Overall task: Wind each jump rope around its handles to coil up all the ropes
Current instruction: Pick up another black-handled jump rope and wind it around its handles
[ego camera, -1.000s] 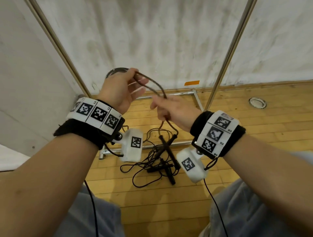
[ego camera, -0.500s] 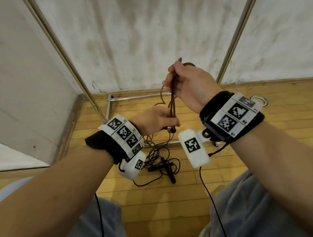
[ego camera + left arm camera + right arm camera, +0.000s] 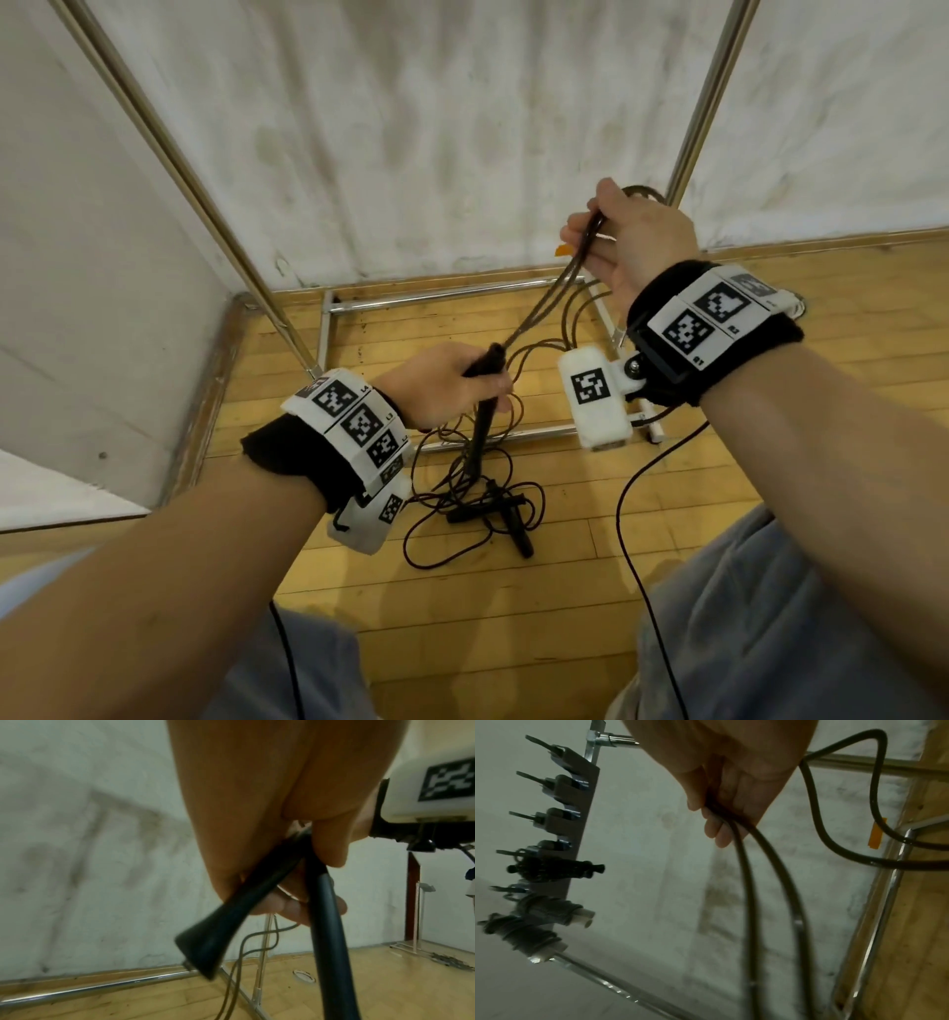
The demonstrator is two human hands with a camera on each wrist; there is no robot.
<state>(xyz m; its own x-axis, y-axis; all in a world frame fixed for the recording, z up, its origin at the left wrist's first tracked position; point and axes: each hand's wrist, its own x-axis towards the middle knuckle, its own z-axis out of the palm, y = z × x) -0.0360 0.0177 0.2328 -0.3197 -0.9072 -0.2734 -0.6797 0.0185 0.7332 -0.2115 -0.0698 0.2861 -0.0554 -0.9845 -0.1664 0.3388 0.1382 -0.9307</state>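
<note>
My left hand (image 3: pixel 452 383) grips the two black handles (image 3: pixel 482 411) of one jump rope, held low over the floor; the left wrist view shows both handles (image 3: pixel 326 923) crossing under my curled fingers. My right hand (image 3: pixel 624 244) is raised to the right and pinches the doubled dark rope (image 3: pixel 549 298), which runs taut down to the handles. In the right wrist view two strands (image 3: pixel 752 874) pass through my fingers and a loop (image 3: pixel 875 787) curls behind. Another rope with black handles (image 3: pixel 493 509) lies tangled on the wood floor below.
A chrome rack frame (image 3: pixel 452 295) stands on the floor against the white wall. In the right wrist view a hook bar (image 3: pixel 577 833) carries several coiled ropes (image 3: pixel 549 871). My knees in grey trousers (image 3: pixel 770 616) are at the bottom. A white ring (image 3: pixel 304 977) lies on the floor.
My right hand swung from the centre out to the upper right, pulling the doubled rope taut. My left hand dropped lower and now grips the handles.
</note>
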